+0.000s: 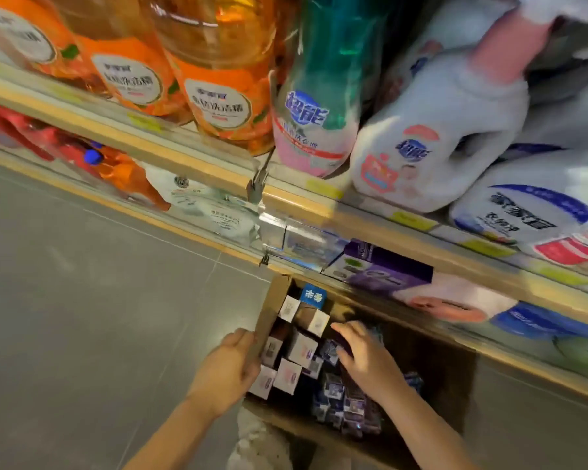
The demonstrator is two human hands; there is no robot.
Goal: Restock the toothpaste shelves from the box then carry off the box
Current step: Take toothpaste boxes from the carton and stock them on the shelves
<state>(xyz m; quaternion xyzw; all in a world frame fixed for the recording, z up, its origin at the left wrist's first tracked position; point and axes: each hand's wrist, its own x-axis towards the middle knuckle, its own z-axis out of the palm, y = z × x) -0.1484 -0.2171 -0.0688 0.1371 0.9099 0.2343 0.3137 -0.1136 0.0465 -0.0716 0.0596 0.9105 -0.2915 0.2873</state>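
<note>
Your left hand (233,362) grips the near-left wall of the cardboard box (269,313), fingers curled over the rim with the tips hidden inside. Your right hand (367,359) reaches into the box with its fingers (345,329) spread and laid flat over the purple toothpaste cartons (333,391); whether they have closed on one yet you cannot tell from here, as nothing looks pinched.

Just left of your right fingers, a cluster of white-ended cartons (301,346) stands on end, long axes running straight down into the box, square end flaps facing up at you. Under and behind your right palm the purple cartons also stand upright but lean, packed loosely.

These cartons should be light, stiff along their edges and easy to crush on the broad faces, with a slick printed skin. Best taken by pinching two opposite long sides near the top end, then drawn straight up along the axis.

Beyond your fingers, the low shelf (489,301) holds purple boxed toothpaste (387,269) lying flat, long axis along the shelf edge. Above stand detergent bottles (431,147) and orange dish-soap bottles (218,96). The box sits on the grey floor (82,283).
</note>
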